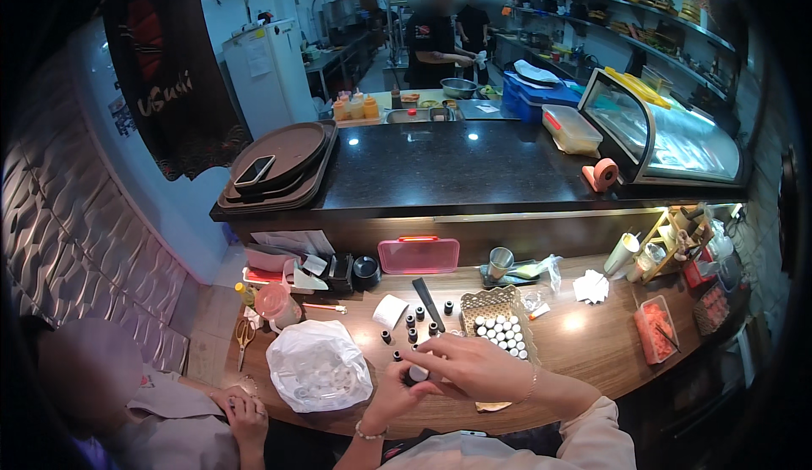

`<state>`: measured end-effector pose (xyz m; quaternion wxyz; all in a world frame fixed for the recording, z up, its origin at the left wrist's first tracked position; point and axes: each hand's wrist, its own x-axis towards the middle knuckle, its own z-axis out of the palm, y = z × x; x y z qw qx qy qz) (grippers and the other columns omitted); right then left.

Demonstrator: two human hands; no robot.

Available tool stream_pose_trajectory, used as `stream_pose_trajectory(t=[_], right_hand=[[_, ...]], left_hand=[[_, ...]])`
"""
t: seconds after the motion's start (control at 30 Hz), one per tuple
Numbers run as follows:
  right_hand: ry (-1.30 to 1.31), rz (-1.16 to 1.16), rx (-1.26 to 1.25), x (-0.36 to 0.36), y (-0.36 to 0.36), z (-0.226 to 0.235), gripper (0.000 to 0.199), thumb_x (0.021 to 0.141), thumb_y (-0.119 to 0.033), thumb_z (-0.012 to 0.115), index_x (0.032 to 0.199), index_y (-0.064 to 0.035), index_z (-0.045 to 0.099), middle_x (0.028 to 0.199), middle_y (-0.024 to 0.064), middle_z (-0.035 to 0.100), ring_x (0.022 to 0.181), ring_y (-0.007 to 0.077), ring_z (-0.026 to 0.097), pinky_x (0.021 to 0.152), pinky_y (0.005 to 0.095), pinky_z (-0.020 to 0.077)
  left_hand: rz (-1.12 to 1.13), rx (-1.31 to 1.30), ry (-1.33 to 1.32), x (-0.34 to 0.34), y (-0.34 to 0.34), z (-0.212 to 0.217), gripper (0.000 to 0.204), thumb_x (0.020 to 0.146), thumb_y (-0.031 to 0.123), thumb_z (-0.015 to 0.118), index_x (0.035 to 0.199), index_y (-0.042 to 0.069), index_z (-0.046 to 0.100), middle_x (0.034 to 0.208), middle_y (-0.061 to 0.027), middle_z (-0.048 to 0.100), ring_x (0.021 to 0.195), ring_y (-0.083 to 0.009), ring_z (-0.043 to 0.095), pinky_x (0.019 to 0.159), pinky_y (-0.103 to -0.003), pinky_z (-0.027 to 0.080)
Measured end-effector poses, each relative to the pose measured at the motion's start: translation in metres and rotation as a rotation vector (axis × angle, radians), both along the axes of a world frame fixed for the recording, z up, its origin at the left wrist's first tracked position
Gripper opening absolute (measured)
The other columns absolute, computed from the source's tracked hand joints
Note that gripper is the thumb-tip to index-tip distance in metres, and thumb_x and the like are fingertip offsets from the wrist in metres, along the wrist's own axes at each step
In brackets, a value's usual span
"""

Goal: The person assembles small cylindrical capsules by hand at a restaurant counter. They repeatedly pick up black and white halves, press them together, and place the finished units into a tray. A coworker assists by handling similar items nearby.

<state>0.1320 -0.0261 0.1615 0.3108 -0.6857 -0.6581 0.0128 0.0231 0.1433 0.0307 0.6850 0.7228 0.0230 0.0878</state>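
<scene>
In front of me at the near edge of the table, my left hand [393,395] is closed round a small white-capped bottle [418,373]. My right hand [474,368] reaches over from the right, its fingers bent onto the same bottle's top and partly hiding it. Just beyond my hands stand several small dark bottles [412,335] on the wood, beside a long black strip-like object [428,302]. A woven basket [492,298] by my right hand holds many white-capped bottles [501,332] packed together.
Left of my hands lies a white plastic bag [319,368] of clear pieces, near a pink pitcher [277,305] and scissors [244,340]. Another person's hands [242,409] rest at the left edge. Rightward stands a tub of orange-pink food [655,331]. A dark raised counter [423,161] runs behind.
</scene>
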Motion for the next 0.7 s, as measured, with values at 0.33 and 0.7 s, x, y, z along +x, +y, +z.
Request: stream_pose_trajectory(t=[0.33,0.7], right_hand=[[0.021,0.057,-0.077,0.001,0.002,-0.025,0.042,0.088,-0.006,0.068,0.130,-0.0047,0.061,0.103,0.0115,0.060,0.094,0.0286,0.064,0.078,0.0395,0.0544],[0.133,0.442,-0.143,0.011,-0.006,-0.005,0.049,0.084,0.000,0.065,0.132,-0.0063,0.063,0.130,0.0141,0.057,0.112,0.0322,0.058,0.096,0.0431,0.0500]], left_hand=[[-0.108,-0.057,0.006,0.001,0.001,-0.003,0.019,0.082,0.004,0.076,0.098,-0.001,0.069,0.089,-0.0082,0.071,0.081,-0.0149,0.066,0.071,-0.031,0.051],[-0.518,-0.027,0.124,-0.002,0.010,0.033,0.019,0.087,0.013,0.078,0.101,0.001,0.070,0.093,-0.0057,0.069,0.084,-0.0118,0.060,0.073,-0.033,0.050]])
